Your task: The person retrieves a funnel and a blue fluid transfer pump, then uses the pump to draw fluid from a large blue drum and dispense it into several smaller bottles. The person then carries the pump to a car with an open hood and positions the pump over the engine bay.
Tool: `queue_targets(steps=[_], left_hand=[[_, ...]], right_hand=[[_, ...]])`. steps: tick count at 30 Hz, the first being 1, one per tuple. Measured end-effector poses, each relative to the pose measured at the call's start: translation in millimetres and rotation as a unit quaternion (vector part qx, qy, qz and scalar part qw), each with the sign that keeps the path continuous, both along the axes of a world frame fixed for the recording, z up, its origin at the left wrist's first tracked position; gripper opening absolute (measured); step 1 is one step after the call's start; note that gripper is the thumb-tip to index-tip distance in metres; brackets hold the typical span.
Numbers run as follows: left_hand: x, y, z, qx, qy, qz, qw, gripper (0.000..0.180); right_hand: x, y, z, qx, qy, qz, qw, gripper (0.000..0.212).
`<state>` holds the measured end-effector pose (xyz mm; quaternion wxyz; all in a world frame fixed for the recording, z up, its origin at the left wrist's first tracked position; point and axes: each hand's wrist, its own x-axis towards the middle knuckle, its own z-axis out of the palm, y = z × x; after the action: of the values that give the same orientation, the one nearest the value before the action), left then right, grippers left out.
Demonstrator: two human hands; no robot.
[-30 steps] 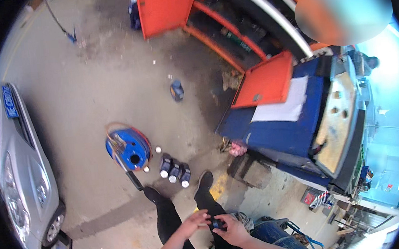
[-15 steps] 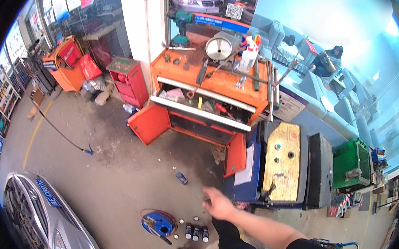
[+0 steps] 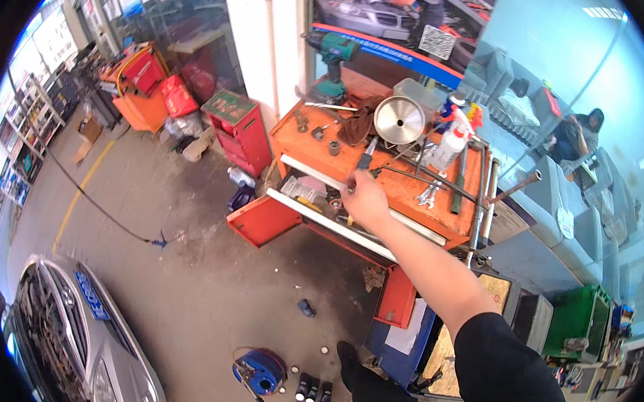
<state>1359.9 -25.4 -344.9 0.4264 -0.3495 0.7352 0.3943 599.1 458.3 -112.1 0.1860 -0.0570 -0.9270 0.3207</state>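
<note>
And there was the right hand [image 3: 367, 203], poised over the open drawer [image 3: 331, 225] of the orange tool cabinet [image 3: 306, 146], arm stretched across its front edge! The fingers were curled in, tips turned down and away, so whether they grasped anything I couldn't tell. Just beyond the fingers, on the cabinet top, lay a flat dark tool [image 3: 368, 154], pointing toward the round metal bowl [image 3: 399, 121]. The drawer stood pulled out beneath the hand, a jumble of small things inside. To the right of the forearm, wrenches [image 3: 429, 194] lay on the top, with a white spray bottle [image 3: 451, 145] upright behind them; at the back corner stood a green drill [image 3: 339, 47]. Down on the floor, three dark bottles [image 3: 312, 390] lined up near the blue reel [image 3: 266, 360], and a silver car [image 3: 127, 367] filled the lower left!
</note>
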Motion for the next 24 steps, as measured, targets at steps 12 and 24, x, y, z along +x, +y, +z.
queue_targets(steps=[12, 24], left_hand=[[-27, 99, 33, -0.088, -0.025, 0.206, 0.974, 0.041], [-51, 133, -41, 0.063, 0.110, 0.223, 0.967, 0.040]], right_hand=[[156, -147, -188, 0.060, -0.408, 0.434, 0.801, 0.035], [232, -217, -510, 0.183, -0.505, 0.119, 0.835, 0.087]])
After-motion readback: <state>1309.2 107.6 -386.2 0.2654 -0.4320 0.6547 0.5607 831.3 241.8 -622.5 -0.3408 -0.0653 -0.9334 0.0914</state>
